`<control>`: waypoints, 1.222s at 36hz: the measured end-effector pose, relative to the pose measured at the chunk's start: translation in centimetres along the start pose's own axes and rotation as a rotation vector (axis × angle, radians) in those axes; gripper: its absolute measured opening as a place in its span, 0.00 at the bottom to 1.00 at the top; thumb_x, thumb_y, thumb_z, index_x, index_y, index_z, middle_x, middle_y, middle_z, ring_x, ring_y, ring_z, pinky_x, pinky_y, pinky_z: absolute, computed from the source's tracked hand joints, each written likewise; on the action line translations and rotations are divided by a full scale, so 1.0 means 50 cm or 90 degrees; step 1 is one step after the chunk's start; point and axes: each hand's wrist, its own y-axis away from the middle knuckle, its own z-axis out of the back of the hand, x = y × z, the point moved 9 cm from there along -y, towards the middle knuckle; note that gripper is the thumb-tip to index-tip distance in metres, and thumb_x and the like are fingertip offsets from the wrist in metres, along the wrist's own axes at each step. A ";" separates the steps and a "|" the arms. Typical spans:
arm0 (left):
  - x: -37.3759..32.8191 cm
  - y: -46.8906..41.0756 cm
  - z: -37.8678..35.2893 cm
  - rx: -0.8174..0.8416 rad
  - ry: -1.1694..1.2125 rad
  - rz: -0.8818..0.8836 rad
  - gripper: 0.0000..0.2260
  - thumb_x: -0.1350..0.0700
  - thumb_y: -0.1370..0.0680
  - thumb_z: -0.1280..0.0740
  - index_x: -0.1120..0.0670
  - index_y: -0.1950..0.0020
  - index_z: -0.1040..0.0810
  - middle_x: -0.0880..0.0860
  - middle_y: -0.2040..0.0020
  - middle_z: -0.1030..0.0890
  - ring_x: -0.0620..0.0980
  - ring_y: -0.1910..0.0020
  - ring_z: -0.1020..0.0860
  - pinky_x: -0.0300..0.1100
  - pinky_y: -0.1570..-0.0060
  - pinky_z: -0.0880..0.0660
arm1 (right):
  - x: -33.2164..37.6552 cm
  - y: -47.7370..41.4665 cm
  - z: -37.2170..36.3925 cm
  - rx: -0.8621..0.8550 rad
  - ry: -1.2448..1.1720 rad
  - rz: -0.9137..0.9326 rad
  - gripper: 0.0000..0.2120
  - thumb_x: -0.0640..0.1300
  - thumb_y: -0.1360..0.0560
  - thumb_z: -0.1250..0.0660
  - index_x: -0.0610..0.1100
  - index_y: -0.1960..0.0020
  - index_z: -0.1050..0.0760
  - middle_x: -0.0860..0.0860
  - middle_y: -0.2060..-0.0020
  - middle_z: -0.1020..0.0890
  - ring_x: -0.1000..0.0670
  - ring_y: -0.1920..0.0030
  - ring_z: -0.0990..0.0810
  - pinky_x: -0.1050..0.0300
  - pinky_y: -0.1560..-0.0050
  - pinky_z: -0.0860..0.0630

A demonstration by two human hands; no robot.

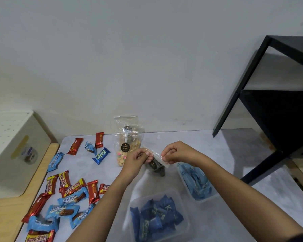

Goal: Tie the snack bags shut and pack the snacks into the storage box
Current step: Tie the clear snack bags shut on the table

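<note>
A: Where is the snack bag?

B: The clear snack bag (155, 164) of dark snacks hangs above the counter (217, 151), mid-frame. The left hand (138, 158) and right hand (176, 152) each pinch its top edge, fingers closed on the plastic.

A: What surrounds it?

B: Two clear tubs (185, 224) of blue packets lie nearer the person. A second bag (127, 145) stands behind; loose wrapped bars (72, 189) crowd the left edge. Right of the hands, the counter is bare.

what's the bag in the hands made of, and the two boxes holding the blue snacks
The bag, pinched at its top by the left hand and right hand, looks like thin clear plastic film: glossy, crinkled, dark contents showing through. The near box and far box seem to be translucent, slightly frosted rigid plastic, since the blue wrappers show through their walls.
</note>
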 end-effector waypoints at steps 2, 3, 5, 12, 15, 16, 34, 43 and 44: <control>0.003 -0.001 -0.003 -0.003 -0.007 0.004 0.05 0.66 0.22 0.38 0.64 0.53 0.23 0.55 0.63 0.19 0.41 0.66 0.20 0.31 0.59 0.22 | -0.001 0.004 0.006 0.005 -0.012 0.008 0.08 0.30 0.29 0.31 0.32 0.51 0.21 0.42 0.64 0.20 0.53 0.65 0.20 0.63 0.59 0.20; 0.004 -0.001 -0.006 -0.005 -0.008 0.006 0.05 0.66 0.22 0.38 0.64 0.53 0.22 0.55 0.64 0.19 0.41 0.66 0.20 0.31 0.60 0.22 | -0.001 0.005 0.009 0.005 -0.010 0.013 0.07 0.30 0.29 0.32 0.33 0.51 0.21 0.42 0.64 0.20 0.53 0.65 0.20 0.63 0.58 0.21; 0.003 -0.002 -0.011 -0.018 -0.004 0.006 0.05 0.66 0.23 0.38 0.65 0.54 0.22 0.54 0.64 0.20 0.41 0.67 0.20 0.30 0.61 0.23 | 0.001 0.009 0.013 -0.005 0.000 0.026 0.08 0.29 0.29 0.33 0.34 0.51 0.21 0.43 0.64 0.20 0.54 0.64 0.20 0.63 0.58 0.21; -0.015 -0.022 -0.016 -0.065 0.055 0.007 0.08 0.66 0.21 0.40 0.61 0.58 0.23 0.56 0.64 0.22 0.38 0.69 0.21 0.28 0.63 0.24 | 0.008 0.006 0.017 -0.087 -0.001 0.094 0.13 0.39 0.32 0.26 0.47 0.48 0.21 0.50 0.55 0.19 0.55 0.55 0.21 0.62 0.50 0.22; -0.019 -0.032 -0.023 -0.077 0.059 -0.003 0.07 0.65 0.21 0.40 0.64 0.56 0.23 0.56 0.64 0.23 0.37 0.69 0.22 0.30 0.62 0.24 | 0.010 -0.004 0.023 -0.161 0.114 0.110 0.13 0.35 0.32 0.27 0.44 0.49 0.21 0.51 0.58 0.20 0.53 0.56 0.22 0.64 0.52 0.23; -0.016 -0.035 -0.022 -0.090 0.048 -0.010 0.07 0.64 0.21 0.39 0.65 0.54 0.24 0.55 0.63 0.22 0.39 0.67 0.22 0.33 0.60 0.24 | 0.010 -0.009 0.027 -0.187 0.130 0.122 0.10 0.35 0.31 0.28 0.43 0.50 0.20 0.51 0.60 0.20 0.53 0.58 0.22 0.67 0.55 0.24; 0.097 -0.133 -0.054 -0.103 -0.363 -0.111 0.44 0.53 0.29 0.28 0.42 0.28 0.59 0.42 0.29 0.49 0.43 0.28 0.51 0.40 0.31 0.50 | 0.031 -0.145 0.136 -0.278 0.009 0.229 0.12 0.33 0.24 0.36 0.49 0.54 0.21 0.53 0.56 0.16 0.59 0.52 0.17 0.66 0.50 0.22; 0.106 -0.233 -0.070 -0.092 -0.373 -0.104 0.43 0.50 0.28 0.28 0.40 0.29 0.59 0.57 0.29 0.42 0.52 0.29 0.41 0.38 0.34 0.43 | 0.025 -0.177 0.231 -0.541 0.065 0.239 0.05 0.39 0.28 0.29 0.41 0.52 0.18 0.51 0.59 0.19 0.60 0.59 0.22 0.75 0.59 0.27; 0.105 -0.240 -0.072 -0.089 -0.373 -0.107 0.43 0.50 0.28 0.28 0.39 0.29 0.59 0.57 0.29 0.41 0.52 0.30 0.40 0.38 0.34 0.42 | 0.019 -0.180 0.239 -0.560 0.046 0.226 0.05 0.39 0.29 0.28 0.41 0.53 0.19 0.51 0.59 0.19 0.60 0.60 0.22 0.76 0.59 0.28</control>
